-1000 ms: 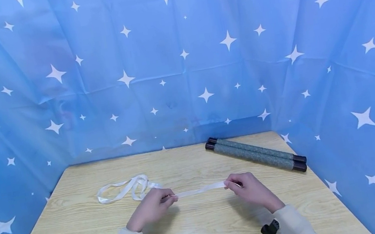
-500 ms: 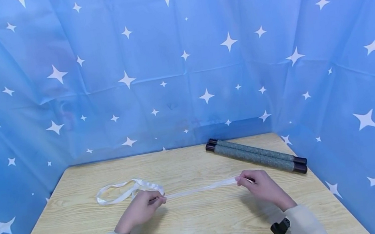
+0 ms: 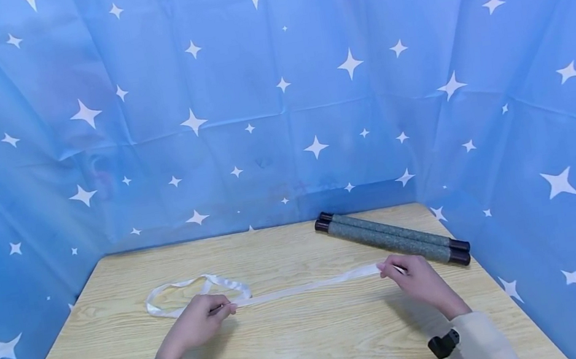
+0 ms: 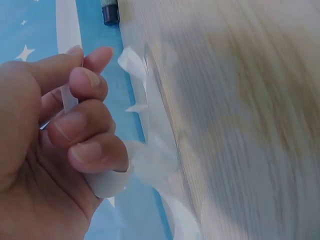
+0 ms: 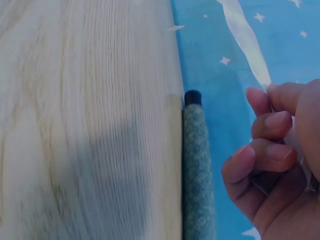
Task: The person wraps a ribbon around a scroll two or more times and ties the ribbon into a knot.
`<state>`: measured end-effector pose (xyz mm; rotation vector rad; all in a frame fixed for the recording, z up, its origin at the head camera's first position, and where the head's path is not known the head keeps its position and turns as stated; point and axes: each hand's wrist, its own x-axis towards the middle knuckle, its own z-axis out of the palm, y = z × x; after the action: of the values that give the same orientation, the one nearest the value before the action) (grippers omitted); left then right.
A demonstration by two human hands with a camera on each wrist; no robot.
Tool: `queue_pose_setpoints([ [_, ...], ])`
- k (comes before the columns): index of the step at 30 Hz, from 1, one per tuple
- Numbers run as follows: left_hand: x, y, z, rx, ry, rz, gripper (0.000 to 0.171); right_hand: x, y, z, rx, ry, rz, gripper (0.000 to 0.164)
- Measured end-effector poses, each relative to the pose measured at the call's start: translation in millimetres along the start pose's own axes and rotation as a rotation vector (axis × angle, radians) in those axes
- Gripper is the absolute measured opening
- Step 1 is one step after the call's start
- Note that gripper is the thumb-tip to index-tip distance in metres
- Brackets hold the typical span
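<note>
A white ribbon (image 3: 309, 286) is drawn out in a nearly straight strip between both hands, above the table. My left hand (image 3: 198, 323) pinches it between thumb and fingertips; in the left wrist view the ribbon (image 4: 69, 30) runs through the curled fingers and trails out below the palm. My right hand (image 3: 420, 279) pinches the other end, and the right wrist view shows the ribbon (image 5: 245, 37) leaving the thumb and index fingertips. Loose loops of the same ribbon lie on the table behind the left hand, partly hidden by it.
Two grey-green rolls (image 3: 391, 237) with dark end caps lie side by side, slanting across the back right of the wooden table (image 3: 312, 343). The right hand is just in front of their near ends. A blue curtain (image 3: 230, 89) with white stars surrounds the table's back and sides.
Both hands have moved apart, the left one leftward and the right one rightward, so the stretch of ribbon between them is longer. The loops behind the left hand have shrunk and shifted.
</note>
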<state>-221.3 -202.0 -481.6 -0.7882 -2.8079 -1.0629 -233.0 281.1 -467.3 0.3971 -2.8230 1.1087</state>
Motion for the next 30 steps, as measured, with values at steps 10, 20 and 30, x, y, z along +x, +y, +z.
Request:
queue_pose_setpoints([
  [10, -19.1, -15.2, -17.4, 0.022, 0.022, -0.021, 0.023, -7, 17, -11, -0.022, 0.031, 0.051, 0.041],
  [20, -36.5, -29.4, -31.5, 0.005, 0.028, -0.042, 0.019, -12, 29, -20, -0.034, 0.054, 0.096, 0.043],
  [30, -52.7, -47.3, -41.3, 0.017, 0.0, -0.117, 0.027, -15, 45, -25, -0.067, 0.063, 0.132, 0.042],
])
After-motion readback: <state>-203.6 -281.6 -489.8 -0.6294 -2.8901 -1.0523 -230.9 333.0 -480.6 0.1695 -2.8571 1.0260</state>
